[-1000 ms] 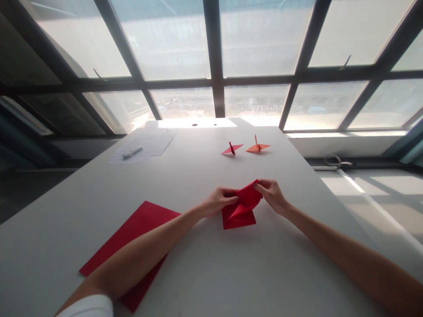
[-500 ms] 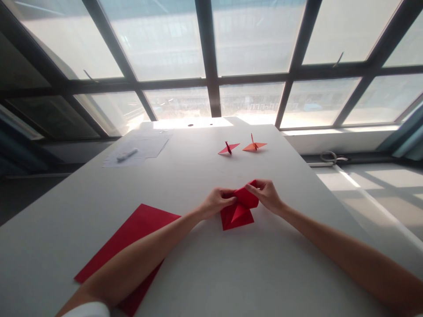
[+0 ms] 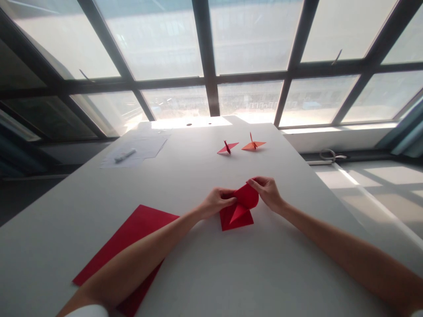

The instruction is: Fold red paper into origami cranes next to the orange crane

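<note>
A partly folded piece of red origami paper (image 3: 238, 215) is held up just over the white table, its lower layers spread in a flat diamond and its upper flap bent back in a curve. My left hand (image 3: 218, 201) pinches its left side between thumb and fingers. At the flap's top right corner, my right hand (image 3: 267, 192) grips the paper's edge with thumb and fingertips. A larger sheet of red paper (image 3: 128, 240) lies to the left, partly covered by my left forearm.
Two folded paper cranes, one red (image 3: 227, 148) and one orange (image 3: 254, 144), stand farther back on the white table (image 3: 185, 176). White papers (image 3: 148, 147) with a white tube-like object (image 3: 125, 155) on them lie at the back left. Windows rise behind the table.
My right hand has shifted slightly up along the flap, and the flap now bows into a rounder curve. My left hand keeps its pinch. The view has moved a little.
</note>
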Demonstrator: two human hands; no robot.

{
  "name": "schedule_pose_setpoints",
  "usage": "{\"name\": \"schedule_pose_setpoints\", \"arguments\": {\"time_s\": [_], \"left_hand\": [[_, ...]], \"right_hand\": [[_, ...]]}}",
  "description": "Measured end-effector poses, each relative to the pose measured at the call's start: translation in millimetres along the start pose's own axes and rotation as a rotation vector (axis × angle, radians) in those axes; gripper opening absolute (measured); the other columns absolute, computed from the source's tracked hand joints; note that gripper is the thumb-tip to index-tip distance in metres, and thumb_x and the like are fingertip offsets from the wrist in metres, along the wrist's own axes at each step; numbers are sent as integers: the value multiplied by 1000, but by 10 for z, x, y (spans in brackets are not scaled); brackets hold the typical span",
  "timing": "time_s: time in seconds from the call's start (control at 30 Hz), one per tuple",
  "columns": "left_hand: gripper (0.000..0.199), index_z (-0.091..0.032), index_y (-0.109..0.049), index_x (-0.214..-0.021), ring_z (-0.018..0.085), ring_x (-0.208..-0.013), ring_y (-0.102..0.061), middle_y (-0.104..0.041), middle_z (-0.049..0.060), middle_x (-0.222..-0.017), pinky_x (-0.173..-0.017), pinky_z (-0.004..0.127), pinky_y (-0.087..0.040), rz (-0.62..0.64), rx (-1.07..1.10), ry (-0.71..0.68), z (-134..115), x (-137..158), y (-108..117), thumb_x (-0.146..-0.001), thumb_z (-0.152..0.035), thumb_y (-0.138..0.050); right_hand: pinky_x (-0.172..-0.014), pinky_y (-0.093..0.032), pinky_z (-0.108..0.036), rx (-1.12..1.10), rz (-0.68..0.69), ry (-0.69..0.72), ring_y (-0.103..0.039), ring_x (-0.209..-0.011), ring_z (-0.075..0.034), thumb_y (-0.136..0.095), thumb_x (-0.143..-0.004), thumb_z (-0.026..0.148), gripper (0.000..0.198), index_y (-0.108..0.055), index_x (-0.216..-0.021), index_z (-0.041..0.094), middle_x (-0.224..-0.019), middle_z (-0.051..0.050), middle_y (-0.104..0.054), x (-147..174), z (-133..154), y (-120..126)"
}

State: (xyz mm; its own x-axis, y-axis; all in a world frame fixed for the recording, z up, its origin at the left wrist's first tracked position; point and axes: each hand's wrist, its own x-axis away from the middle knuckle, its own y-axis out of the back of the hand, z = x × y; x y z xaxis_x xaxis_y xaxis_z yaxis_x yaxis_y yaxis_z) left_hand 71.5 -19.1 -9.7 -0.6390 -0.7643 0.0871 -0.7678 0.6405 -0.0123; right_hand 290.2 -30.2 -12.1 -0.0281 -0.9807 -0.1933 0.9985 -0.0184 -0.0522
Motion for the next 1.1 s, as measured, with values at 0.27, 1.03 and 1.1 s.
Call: {"name": "schedule_pose_setpoints", "arguments": {"time_s": [0.27, 1.03, 1.1], "left_hand": [[52, -16, -69, -122, 25, -90, -70, -75, 11, -101, -82, 33, -54, -5, -15, 4, -24, 2, -8, -78, -43, -75], [45, -15, -76, -105, 23, -84, -68, -75, 11, -102, -75, 31, -52, -438, 245, -151, -47, -19, -70, -70, -43, -82], [45, -14, -76, -103, 22, -82, -68, -75, 12, -100, -74, 31, -52, -444, 287, -141, -35, -22, -73, -69, -43, -83]], "right_hand": [[-47, -38, -24, -15, -33, -18, -52, -52, -13, -73, -75, 52, 39, -70, -61, 16, -59, -3, -64, -13, -19, 16], [-79, -54, -34, -240, 290, -199, -67, -99, -26, -66, -77, 67, 68, -61, -126, 21, -113, -13, -70, 109, 30, -92], [-80, -54, -34, -287, 287, -206, -67, -99, -26, -67, -75, 68, 67, -63, -122, 21, -112, -13, -70, 106, 16, -101]]}}
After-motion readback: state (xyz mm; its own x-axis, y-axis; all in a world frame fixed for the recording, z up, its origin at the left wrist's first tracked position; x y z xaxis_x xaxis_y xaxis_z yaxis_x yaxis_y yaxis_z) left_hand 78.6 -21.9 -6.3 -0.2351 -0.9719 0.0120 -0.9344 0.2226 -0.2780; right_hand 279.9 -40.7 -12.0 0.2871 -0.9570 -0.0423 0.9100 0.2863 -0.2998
